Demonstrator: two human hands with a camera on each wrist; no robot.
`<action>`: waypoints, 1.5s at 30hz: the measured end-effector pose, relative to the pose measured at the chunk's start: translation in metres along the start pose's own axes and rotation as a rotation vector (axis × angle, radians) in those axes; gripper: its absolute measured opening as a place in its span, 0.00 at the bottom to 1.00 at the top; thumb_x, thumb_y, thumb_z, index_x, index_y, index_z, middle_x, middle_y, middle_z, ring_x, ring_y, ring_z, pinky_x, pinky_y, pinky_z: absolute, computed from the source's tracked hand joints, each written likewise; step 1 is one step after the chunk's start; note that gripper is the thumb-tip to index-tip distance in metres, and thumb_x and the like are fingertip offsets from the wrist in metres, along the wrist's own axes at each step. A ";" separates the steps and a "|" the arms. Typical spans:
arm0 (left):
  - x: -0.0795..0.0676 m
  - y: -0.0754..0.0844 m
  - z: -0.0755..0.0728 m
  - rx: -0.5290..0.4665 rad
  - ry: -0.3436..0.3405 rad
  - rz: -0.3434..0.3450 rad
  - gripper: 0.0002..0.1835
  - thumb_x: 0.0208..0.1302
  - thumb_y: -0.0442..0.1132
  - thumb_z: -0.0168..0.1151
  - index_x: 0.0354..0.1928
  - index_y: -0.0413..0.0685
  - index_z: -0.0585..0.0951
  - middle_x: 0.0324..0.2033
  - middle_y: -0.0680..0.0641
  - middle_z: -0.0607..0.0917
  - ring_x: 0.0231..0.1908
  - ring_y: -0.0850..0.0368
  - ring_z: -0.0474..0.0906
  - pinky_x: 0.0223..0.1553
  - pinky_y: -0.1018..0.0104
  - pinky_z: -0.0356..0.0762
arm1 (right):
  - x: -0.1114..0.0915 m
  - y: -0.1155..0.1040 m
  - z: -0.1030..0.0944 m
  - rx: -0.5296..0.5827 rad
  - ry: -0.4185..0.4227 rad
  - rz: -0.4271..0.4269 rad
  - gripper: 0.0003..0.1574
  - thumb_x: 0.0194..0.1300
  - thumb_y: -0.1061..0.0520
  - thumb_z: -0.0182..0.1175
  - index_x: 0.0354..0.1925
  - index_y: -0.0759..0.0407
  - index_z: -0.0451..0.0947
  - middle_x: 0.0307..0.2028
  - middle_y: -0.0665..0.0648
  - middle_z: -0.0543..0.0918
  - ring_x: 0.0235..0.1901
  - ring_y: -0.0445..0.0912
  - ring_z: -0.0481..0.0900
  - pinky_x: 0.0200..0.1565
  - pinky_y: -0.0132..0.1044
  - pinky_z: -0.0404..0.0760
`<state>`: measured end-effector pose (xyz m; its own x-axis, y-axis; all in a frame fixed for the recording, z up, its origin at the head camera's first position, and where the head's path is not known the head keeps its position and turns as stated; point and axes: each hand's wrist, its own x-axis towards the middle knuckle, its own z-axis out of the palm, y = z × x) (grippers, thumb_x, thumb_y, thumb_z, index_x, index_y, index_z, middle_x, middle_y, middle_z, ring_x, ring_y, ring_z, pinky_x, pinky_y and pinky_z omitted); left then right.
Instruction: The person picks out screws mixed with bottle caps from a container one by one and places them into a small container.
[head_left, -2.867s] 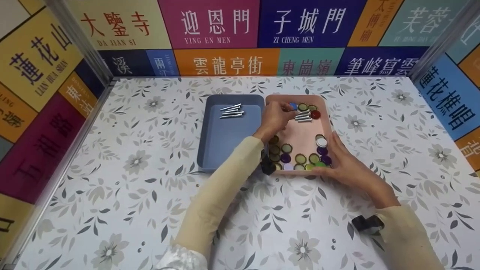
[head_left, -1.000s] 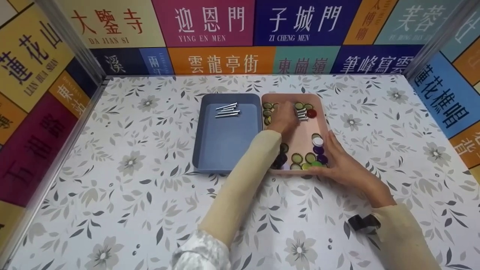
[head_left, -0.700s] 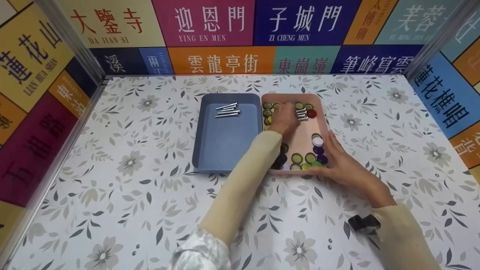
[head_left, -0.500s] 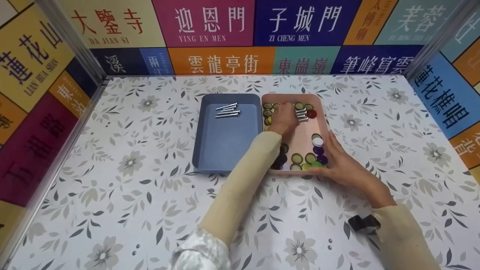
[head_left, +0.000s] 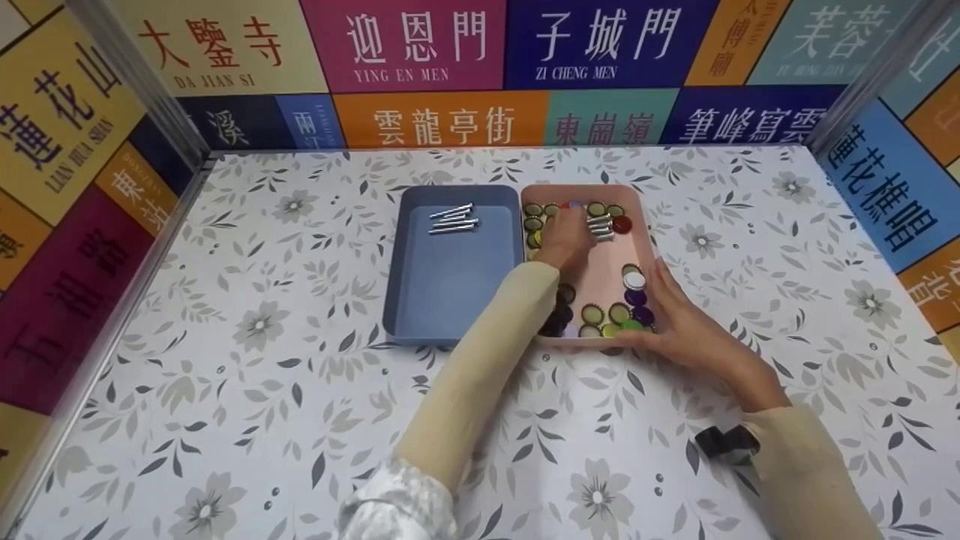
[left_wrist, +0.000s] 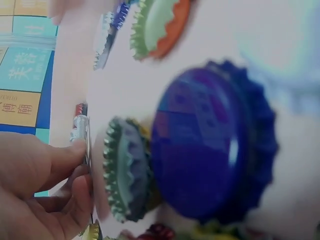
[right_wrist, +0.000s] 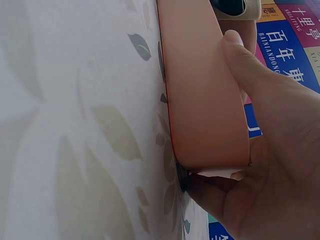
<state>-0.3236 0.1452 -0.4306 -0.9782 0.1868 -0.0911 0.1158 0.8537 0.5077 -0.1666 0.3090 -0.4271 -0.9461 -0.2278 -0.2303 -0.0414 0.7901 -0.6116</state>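
Observation:
In the head view, my left hand [head_left: 568, 236] reaches into the pink tray [head_left: 604, 281] at its far side, beside several silver screws [head_left: 602, 227]. Its fingertips are hidden there. The left wrist view shows thumb and fingers pinching a silver screw [left_wrist: 79, 131] near the tray wall. My right hand [head_left: 694, 330] grips the tray's near right corner, thumb on one side and fingers on the other, as the right wrist view also shows. Bottle caps lie around the tray's edges, among them a red cap [head_left: 622, 225] and a purple cap [left_wrist: 200, 145] close to the left wrist camera.
A blue tray [head_left: 450, 292] stands directly left of the pink one, with several silver screws [head_left: 454, 219] near its far end. Both trays rest on a table with a floral cover [head_left: 300, 405]. Coloured panels [head_left: 420, 45] with writing wall in the back and sides.
Since the earliest frame my left hand has shifted right and lower within the pink tray, beside the screws. It has barely moved in the last second. My right hand keeps its place.

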 end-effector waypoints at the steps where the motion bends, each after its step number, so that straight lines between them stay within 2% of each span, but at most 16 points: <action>1: -0.001 0.000 -0.001 -0.016 -0.002 -0.001 0.12 0.67 0.39 0.64 0.51 0.47 0.82 0.48 0.50 0.87 0.48 0.55 0.84 0.50 0.63 0.80 | 0.000 0.000 0.000 0.000 0.001 0.000 0.78 0.55 0.26 0.66 0.78 0.43 0.22 0.78 0.53 0.19 0.77 0.69 0.34 0.73 0.66 0.44; 8: -0.006 -0.001 -0.005 -0.092 -0.005 -0.002 0.08 0.66 0.37 0.64 0.46 0.45 0.84 0.44 0.50 0.87 0.41 0.58 0.81 0.46 0.64 0.80 | 0.001 0.000 0.000 0.005 -0.002 0.010 0.78 0.54 0.25 0.66 0.78 0.41 0.21 0.78 0.53 0.19 0.77 0.70 0.34 0.73 0.66 0.44; 12: -0.009 -0.002 -0.009 -0.132 0.000 0.012 0.03 0.67 0.36 0.62 0.36 0.46 0.82 0.34 0.51 0.84 0.32 0.59 0.74 0.39 0.66 0.76 | 0.000 0.000 0.000 0.004 -0.006 0.014 0.78 0.54 0.25 0.65 0.78 0.41 0.21 0.78 0.52 0.18 0.77 0.70 0.34 0.73 0.66 0.44; 16: -0.011 -0.002 -0.014 -0.197 0.014 0.030 0.15 0.67 0.34 0.61 0.21 0.48 0.72 0.21 0.53 0.73 0.25 0.60 0.68 0.31 0.68 0.69 | 0.001 0.000 0.000 0.002 -0.008 0.008 0.78 0.56 0.26 0.66 0.78 0.44 0.22 0.78 0.53 0.19 0.77 0.69 0.32 0.73 0.67 0.42; 20: -0.014 -0.001 -0.021 -0.246 0.028 0.028 0.21 0.66 0.32 0.60 0.16 0.51 0.66 0.16 0.55 0.67 0.21 0.61 0.65 0.28 0.70 0.65 | 0.001 0.000 0.000 -0.002 -0.009 0.003 0.78 0.56 0.27 0.66 0.78 0.46 0.21 0.78 0.55 0.19 0.77 0.69 0.32 0.73 0.67 0.42; 24: -0.017 0.000 -0.030 -0.254 0.028 0.042 0.20 0.66 0.32 0.60 0.17 0.50 0.67 0.16 0.55 0.64 0.21 0.61 0.63 0.28 0.71 0.63 | 0.000 0.000 0.000 -0.006 -0.009 0.009 0.79 0.55 0.25 0.65 0.78 0.44 0.20 0.78 0.55 0.19 0.77 0.70 0.33 0.73 0.67 0.42; 29: -0.019 -0.005 -0.038 -0.296 0.004 0.046 0.15 0.68 0.34 0.61 0.22 0.46 0.73 0.18 0.53 0.64 0.21 0.60 0.61 0.28 0.70 0.62 | 0.000 0.001 0.001 0.008 -0.008 0.010 0.80 0.54 0.25 0.65 0.78 0.44 0.19 0.78 0.54 0.18 0.77 0.70 0.32 0.73 0.67 0.42; 34: -0.019 -0.008 -0.043 -0.324 -0.003 0.008 0.07 0.67 0.36 0.64 0.30 0.44 0.80 0.17 0.54 0.66 0.19 0.62 0.63 0.25 0.71 0.62 | 0.001 0.001 0.001 0.006 -0.008 0.005 0.79 0.55 0.25 0.66 0.78 0.44 0.19 0.78 0.55 0.18 0.77 0.71 0.33 0.73 0.68 0.43; 36: -0.020 -0.009 -0.045 -0.333 0.004 -0.001 0.04 0.66 0.36 0.65 0.35 0.43 0.83 0.18 0.54 0.70 0.19 0.62 0.65 0.25 0.72 0.64 | 0.002 0.001 0.001 0.002 -0.007 0.006 0.79 0.55 0.25 0.65 0.77 0.44 0.19 0.78 0.55 0.18 0.77 0.71 0.33 0.73 0.68 0.43; 40: -0.022 -0.013 -0.050 -0.326 0.028 0.018 0.08 0.65 0.33 0.64 0.44 0.43 0.87 0.28 0.50 0.82 0.24 0.62 0.69 0.29 0.72 0.66 | 0.001 -0.001 0.001 -0.013 -0.008 0.012 0.79 0.54 0.24 0.65 0.77 0.44 0.19 0.78 0.55 0.18 0.77 0.71 0.33 0.72 0.68 0.43; 45: -0.026 -0.021 -0.059 -0.275 0.060 0.090 0.16 0.66 0.34 0.63 0.53 0.54 0.87 0.44 0.49 0.88 0.34 0.61 0.76 0.35 0.72 0.69 | 0.000 -0.001 0.000 -0.009 -0.009 0.027 0.78 0.55 0.25 0.65 0.78 0.43 0.20 0.78 0.53 0.19 0.77 0.71 0.33 0.72 0.68 0.42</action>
<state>-0.3104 0.0942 -0.3883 -0.9755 0.2198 0.0121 0.1599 0.6697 0.7252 -0.1665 0.3079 -0.4266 -0.9440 -0.2114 -0.2533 -0.0187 0.8008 -0.5986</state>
